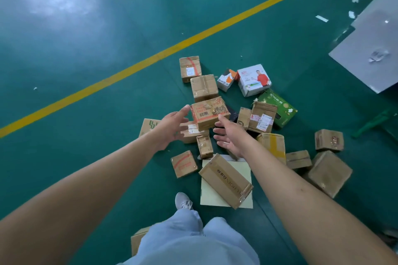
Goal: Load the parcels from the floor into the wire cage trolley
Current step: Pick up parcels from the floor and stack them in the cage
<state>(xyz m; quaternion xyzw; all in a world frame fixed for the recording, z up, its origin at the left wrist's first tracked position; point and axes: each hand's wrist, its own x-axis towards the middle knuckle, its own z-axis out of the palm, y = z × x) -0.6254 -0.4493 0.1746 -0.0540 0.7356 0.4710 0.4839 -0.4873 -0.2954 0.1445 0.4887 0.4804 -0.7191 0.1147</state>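
A printed brown box (210, 113) sits atop the pile of parcels (271, 146) at the middle of the frame. The left hand (172, 129) and right hand (230, 135) reach for it, fingers spread wide, holding nothing. Some twenty boxes lie scattered on the green floor (86, 60); no trolley shows, so most loading seems left.
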